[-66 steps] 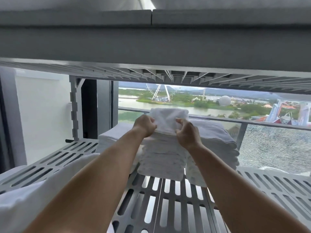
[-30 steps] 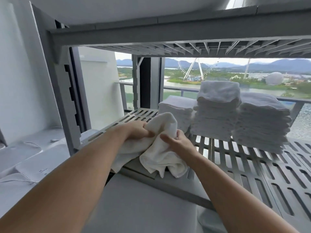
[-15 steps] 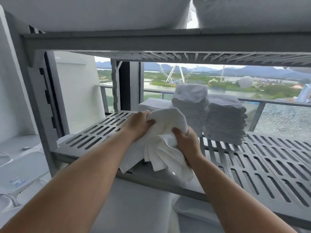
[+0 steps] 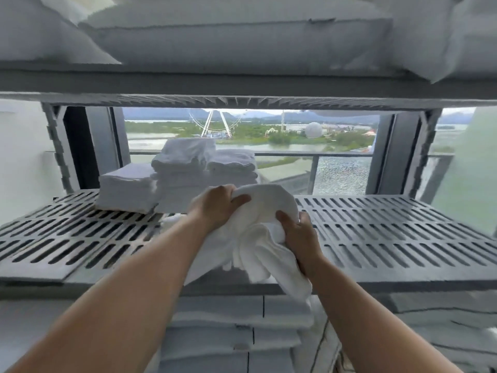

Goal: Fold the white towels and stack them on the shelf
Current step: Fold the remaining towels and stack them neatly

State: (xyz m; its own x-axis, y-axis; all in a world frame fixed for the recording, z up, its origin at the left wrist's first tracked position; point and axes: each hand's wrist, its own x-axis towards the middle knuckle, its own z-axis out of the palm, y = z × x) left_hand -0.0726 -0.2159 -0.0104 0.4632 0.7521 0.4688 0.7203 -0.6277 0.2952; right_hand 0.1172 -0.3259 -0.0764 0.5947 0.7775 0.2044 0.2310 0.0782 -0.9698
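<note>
A crumpled white towel [image 4: 265, 211] hangs over the front of the grey slotted shelf [image 4: 376, 232]. My left hand [image 4: 215, 207] grips its upper left part, and my right hand [image 4: 297, 234] grips a bunch of it lower on the right. Loose folds dangle past the shelf's front edge. Behind my hands, three stacks of folded white towels stand side by side: a low one [image 4: 126, 188] on the left, a tall one [image 4: 184, 162] in the middle and another [image 4: 232, 164] on the right.
The shelf above [image 4: 242, 84] carries bulky white bedding [image 4: 228, 36]. Below the slotted shelf lie flat folded white linens [image 4: 223, 327]. Grey uprights [image 4: 56, 146] frame the shelf at both sides. Beyond is a window with a balcony railing.
The view has swung to face the shelf squarely and lower. Both hands keep hold of the crumpled towel, which has shifted right along the shelf front, away from the left upright.
</note>
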